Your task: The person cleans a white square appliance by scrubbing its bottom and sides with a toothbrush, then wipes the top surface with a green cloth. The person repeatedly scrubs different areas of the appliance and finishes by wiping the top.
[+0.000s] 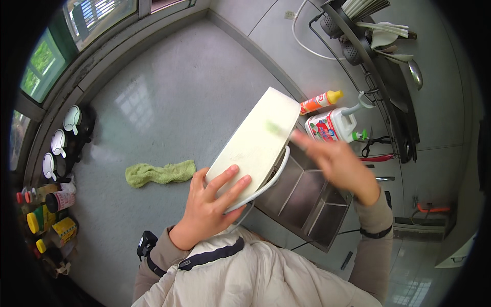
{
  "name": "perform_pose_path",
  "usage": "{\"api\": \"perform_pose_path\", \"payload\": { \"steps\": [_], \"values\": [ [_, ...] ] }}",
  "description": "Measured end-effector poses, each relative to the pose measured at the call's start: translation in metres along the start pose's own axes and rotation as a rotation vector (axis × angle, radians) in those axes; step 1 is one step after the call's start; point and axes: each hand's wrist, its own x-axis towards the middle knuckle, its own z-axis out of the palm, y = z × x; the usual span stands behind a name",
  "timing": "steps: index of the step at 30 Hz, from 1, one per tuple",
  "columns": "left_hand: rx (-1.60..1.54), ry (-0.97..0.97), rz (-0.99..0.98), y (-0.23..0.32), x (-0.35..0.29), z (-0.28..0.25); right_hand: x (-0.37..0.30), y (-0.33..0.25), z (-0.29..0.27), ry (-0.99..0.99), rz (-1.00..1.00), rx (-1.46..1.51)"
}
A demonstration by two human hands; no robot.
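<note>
My left hand [212, 202] grips the near end of a cream-white, boxy appliance [250, 138], its fingers spread over the smooth side. The appliance is tilted across the counter beside the sink; a white curved handle [280, 171] runs along its right edge. What lies inside or beneath it is hidden. My right hand [340, 163] is closed round a thin, motion-blurred brush whose pale green head [276, 128] is at the appliance's upper side. Left of my left hand, a crumpled green cloth [161, 173] lies on the counter.
A steel sink [299, 192] lies below the appliance. Behind it are an orange bottle with a yellow cap [319, 102] and a white jug [332, 125]. A utensil rack [388, 77] hangs at right. Jars [59, 200] and lidded pots [71, 120] line the left, under windows.
</note>
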Motion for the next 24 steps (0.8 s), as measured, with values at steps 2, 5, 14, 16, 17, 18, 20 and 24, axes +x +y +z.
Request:
{"api": "perform_pose_path", "payload": {
  "steps": [2,5,14,16,17,18,20,24],
  "values": [
    [0.005,0.0,0.003,0.001,0.001,0.0,-0.008,-0.005,0.002,-0.231,-0.038,0.016],
    [0.008,0.0,0.009,0.002,0.001,0.0,-0.014,0.015,-0.002,-0.066,0.413,-0.089],
    [0.005,0.003,0.012,0.001,0.001,0.002,-0.038,0.034,0.008,0.147,0.305,0.003],
    [-0.003,0.004,0.004,0.002,0.001,0.002,-0.041,0.035,0.009,0.005,0.13,0.101],
    [0.007,0.014,0.012,0.002,0.001,0.003,-0.043,0.036,0.01,-0.096,0.01,0.145],
    [0.007,0.015,0.011,0.002,0.001,0.003,-0.045,0.035,0.01,-0.114,0.032,0.09],
    [-0.001,0.001,0.011,0.003,0.001,0.003,-0.047,0.037,0.01,0.011,0.256,0.028],
    [0.001,0.021,0.013,0.002,0.001,0.004,-0.042,0.038,0.01,0.017,0.013,0.067]
  ]
}}
